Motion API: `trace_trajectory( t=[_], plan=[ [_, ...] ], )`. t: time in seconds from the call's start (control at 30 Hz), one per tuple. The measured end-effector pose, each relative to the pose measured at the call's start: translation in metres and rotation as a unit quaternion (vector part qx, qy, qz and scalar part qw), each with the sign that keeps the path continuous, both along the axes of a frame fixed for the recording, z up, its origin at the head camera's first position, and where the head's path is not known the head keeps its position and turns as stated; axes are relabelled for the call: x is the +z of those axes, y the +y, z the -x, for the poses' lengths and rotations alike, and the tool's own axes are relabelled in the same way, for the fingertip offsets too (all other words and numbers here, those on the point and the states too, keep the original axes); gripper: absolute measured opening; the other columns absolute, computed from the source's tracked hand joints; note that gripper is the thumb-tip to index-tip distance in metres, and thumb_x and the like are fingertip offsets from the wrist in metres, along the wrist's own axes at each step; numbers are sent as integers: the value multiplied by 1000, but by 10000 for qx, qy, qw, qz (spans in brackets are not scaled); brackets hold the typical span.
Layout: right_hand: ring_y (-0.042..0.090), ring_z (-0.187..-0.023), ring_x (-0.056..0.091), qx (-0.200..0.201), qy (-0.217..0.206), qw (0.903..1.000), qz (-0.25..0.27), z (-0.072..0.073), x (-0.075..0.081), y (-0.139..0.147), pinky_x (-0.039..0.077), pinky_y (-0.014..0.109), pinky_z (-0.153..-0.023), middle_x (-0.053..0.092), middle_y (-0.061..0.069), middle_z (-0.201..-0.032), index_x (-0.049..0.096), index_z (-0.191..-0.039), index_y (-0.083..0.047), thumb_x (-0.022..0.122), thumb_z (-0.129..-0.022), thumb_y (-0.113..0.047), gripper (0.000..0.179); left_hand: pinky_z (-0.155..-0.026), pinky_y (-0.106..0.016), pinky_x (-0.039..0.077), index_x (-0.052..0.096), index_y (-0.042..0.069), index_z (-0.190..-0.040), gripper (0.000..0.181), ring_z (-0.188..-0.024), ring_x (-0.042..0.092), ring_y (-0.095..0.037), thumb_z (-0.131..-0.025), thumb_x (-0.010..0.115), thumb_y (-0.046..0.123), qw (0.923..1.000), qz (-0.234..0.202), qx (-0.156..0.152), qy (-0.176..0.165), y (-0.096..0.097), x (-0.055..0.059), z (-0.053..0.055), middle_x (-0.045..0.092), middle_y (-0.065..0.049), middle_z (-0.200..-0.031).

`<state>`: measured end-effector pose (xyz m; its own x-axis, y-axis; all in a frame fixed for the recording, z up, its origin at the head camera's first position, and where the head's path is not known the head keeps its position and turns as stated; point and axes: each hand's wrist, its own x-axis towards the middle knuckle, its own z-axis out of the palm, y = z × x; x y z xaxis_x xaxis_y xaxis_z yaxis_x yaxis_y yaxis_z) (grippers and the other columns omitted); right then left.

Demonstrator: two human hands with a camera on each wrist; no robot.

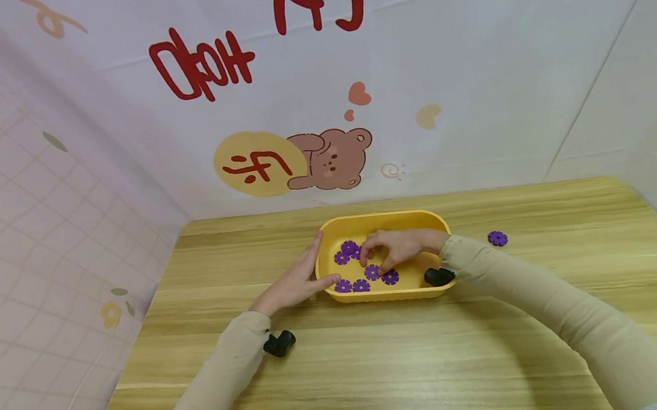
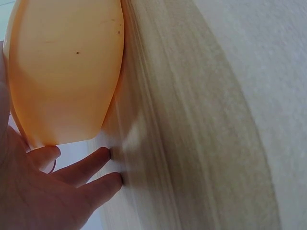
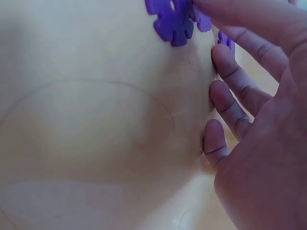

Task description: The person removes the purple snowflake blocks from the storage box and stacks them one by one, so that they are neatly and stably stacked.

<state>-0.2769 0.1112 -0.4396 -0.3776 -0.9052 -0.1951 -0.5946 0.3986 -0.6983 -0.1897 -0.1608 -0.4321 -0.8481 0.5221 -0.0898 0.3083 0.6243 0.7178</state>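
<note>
A yellow plastic basin (image 1: 389,295) stands on the table and holds several purple notched discs (image 1: 361,285), some overlapping. At the basin's left end, my left hand (image 1: 297,286) rests with fairly straight fingers along the outer wall and the thumb across the front rim. In the left wrist view its lower fingertips (image 2: 112,184) reach down towards the table. Inside the basin, my right hand (image 1: 398,246) bends over the discs with thumb and index finger apart. Its thumb touches or nearly touches a disc (image 1: 372,273). Other fingertips (image 3: 220,93) rest near the basin wall in the right wrist view.
One more purple disc (image 1: 498,238) lies on the wooden table (image 1: 366,371), right of the basin. Black wrist devices (image 1: 280,344) show at both sleeves. A white printed cloth (image 1: 459,89) hangs behind the table's back edge.
</note>
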Motion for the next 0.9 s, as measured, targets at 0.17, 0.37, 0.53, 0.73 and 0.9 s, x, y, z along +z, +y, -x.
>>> trace_trajectory(
  t=[0.17,0.37,0.53,0.73,0.9],
  plan=[
    [23,-103,44,-25,55,10000,-61,-2,0,0,35,39,-90,55,4,-109,66,-111,-15,76,-82,-20,31,-116,-42,12,-11,14,-155,96,-145,7,-24,-95,59,43,10000,20,27,-42,0,0,-1,-3,-6,-161],
    [22,-104,41,-136,216,9992,-316,-5,2,-2,33,38,-90,51,1,-108,63,-111,-18,80,-79,-26,37,-116,-42,12,-11,14,-155,96,-145,6,-23,-96,59,42,10000,-17,36,-55,1,0,-1,-3,-6,-161],
    [24,-100,42,-112,361,9991,-175,-6,3,-3,34,36,-87,52,4,-103,63,-106,-14,79,-79,-22,32,-116,-41,12,-11,14,-155,95,-145,6,-24,-96,59,40,10000,3,21,-35,1,0,-1,-3,-6,-161],
    [22,-94,45,-102,477,9988,45,-4,-1,-5,37,33,-85,53,2,-98,63,-103,-10,77,-77,-15,30,-116,-41,12,-11,14,-154,96,-145,6,-24,-95,59,42,10000,7,7,-28,0,0,-1,-3,-6,-161],
    [20,-92,48,-221,464,9986,136,-3,-3,-5,42,32,-84,55,2,-98,63,-103,-8,78,-75,-12,32,-116,-40,12,-12,15,-154,96,-145,7,-23,-96,59,42,10000,25,18,-23,0,-1,0,-3,-6,-161]
  ],
)
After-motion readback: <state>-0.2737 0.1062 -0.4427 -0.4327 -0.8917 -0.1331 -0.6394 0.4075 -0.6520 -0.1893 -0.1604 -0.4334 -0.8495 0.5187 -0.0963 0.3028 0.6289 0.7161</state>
